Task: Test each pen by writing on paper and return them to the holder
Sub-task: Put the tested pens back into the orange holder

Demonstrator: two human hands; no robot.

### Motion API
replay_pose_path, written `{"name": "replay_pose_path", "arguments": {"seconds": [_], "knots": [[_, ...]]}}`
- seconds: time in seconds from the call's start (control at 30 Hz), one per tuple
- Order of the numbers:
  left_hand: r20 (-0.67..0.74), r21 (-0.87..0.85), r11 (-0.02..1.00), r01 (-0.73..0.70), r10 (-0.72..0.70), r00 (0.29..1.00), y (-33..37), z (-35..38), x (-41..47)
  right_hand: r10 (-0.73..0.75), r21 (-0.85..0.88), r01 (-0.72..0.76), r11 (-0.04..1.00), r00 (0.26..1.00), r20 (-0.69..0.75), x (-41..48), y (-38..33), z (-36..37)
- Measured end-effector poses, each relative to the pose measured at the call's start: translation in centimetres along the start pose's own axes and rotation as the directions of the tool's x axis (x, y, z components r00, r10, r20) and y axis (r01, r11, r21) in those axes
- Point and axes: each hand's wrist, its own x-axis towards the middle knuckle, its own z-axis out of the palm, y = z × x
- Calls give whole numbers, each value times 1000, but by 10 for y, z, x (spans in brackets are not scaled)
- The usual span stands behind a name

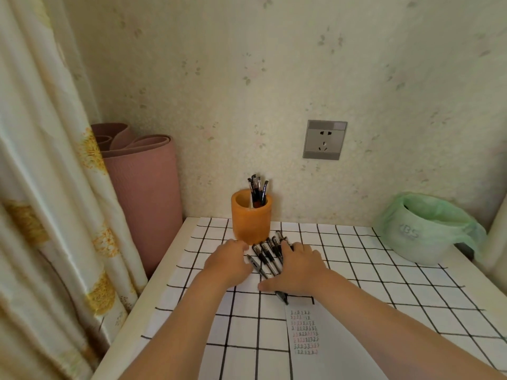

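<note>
An orange holder (251, 220) stands at the back of the worktop (384, 283), on a white cloth (241, 330) with a black grid. A few dark pens (258, 190) stand upright in it. Just in front of the holder, a row of loose pens (264, 255) lies side by side at a slant between the two hands.

The right hand (299, 267) lies flat over the right part of this row, fingers stretched out and thumb spread to the left. One pen's end (281, 296) pokes out beneath its palm, at the top edge of a sheet of paper (334, 346) covered in rows of small scribbles.

The left hand (227, 266) rests palm down just left of the row, fingers bent toward the pens. Whether it grips one I cannot tell.

A rolled pink mat (142, 187) and a curtain (41, 187) are to the left, a green-lined bin (422, 234) to the right, and a socket (325, 139) on the wall.
</note>
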Motion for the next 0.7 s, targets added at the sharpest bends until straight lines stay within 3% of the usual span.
{"name": "replay_pose_path", "arguments": {"seconds": [0.2, 0.47, 0.6, 0.7], "knots": [[22, -18, 980, -196, 196, 980, 6, 6, 3, -1, 55, 4, 998, 998, -59, 4, 6, -1], [17, 25, 961, -275, 275, 961, 4, 14, 9, 47, 233, -11, 973, 988, -149, 9, 16, -3], [62, 67, 946, -317, 313, 948, 4, 15, 10, 81, 172, -74, 982, 996, -34, 13, 13, -11], [86, 33, 960, -280, 276, 957, 5, 14, 10, 73, 17, -72, 997, 997, -17, 10, 13, -12]]}}
